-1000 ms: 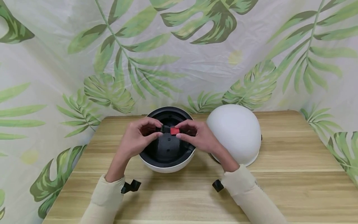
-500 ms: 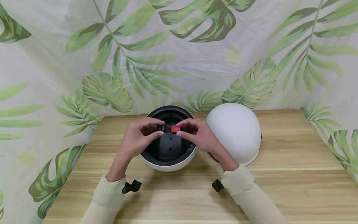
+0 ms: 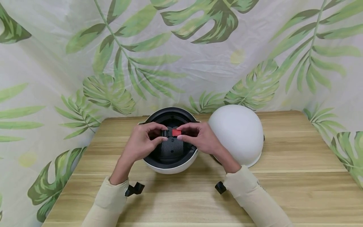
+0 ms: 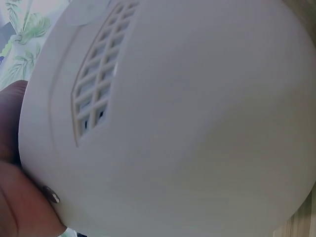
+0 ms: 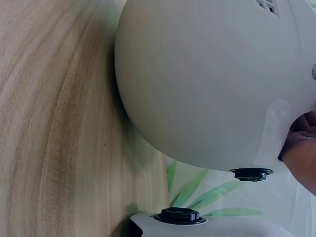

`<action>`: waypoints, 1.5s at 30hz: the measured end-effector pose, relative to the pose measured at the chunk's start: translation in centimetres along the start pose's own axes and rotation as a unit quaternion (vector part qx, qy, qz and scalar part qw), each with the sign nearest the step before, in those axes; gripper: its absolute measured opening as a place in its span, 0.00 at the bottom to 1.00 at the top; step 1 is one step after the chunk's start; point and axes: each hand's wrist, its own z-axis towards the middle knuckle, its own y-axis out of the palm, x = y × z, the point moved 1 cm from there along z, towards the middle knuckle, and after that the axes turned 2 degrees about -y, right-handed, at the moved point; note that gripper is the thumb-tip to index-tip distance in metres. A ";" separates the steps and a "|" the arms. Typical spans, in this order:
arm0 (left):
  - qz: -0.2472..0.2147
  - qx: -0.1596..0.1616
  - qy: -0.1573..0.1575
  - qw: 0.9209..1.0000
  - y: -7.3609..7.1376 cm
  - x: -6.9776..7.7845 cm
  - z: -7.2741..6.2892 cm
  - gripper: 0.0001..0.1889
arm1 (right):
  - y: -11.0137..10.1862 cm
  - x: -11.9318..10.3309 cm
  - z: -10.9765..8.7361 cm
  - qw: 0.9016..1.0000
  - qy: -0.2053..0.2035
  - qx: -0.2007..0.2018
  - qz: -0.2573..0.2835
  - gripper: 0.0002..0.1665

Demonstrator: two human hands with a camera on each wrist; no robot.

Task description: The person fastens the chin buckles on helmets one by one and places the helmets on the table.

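Observation:
A white helmet (image 3: pixel 171 170) lies upside down on the table, its black lining (image 3: pixel 171 157) facing up. Over its opening, my left hand (image 3: pixel 140 140) pinches the black part of a chin-strap buckle (image 3: pixel 165 133) between thumb and fingers. Opposite it, my right hand (image 3: pixel 202 137) pinches the buckle's red end (image 3: pixel 176 132). The two parts lie in line, with a short dark piece between them; I cannot tell whether they are locked together. In both wrist views the white shell (image 4: pixel 197 113) fills much of the picture and hides the buckle.
A second white helmet (image 3: pixel 236 135) sits dome up to the right, close by my right forearm. Both stand on a wooden table (image 3: pixel 181 201) near its back edge. Behind hangs a leaf-patterned cloth (image 3: pixel 204 72). A black mount (image 3: pixel 135 189) sticks out from the left sleeve.
My left fingers have shifted slightly right, bringing the black part a little closer to the red end. The right hand has hardly moved, and both hands keep their pinch.

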 end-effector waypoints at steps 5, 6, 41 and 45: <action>0.012 0.010 0.020 1.000 0.2 0.1 -0.1 0.12 | -0.1 -0.1 0.0 1.000 0.002 0.001 -0.009 0.14; 0.013 0.011 0.023 1.000 0.2 0.2 -0.1 0.12 | -0.1 -0.1 0.0 1.000 0.002 0.002 -0.009 0.14; 0.030 0.003 -0.004 1.000 -0.2 0.2 0.1 0.09 | -0.3 0.2 0.0 1.000 0.013 -0.011 -0.022 0.15; 0.040 0.008 -0.008 0.999 -0.4 0.1 0.2 0.07 | -0.3 0.1 0.0 1.000 0.012 -0.004 -0.012 0.15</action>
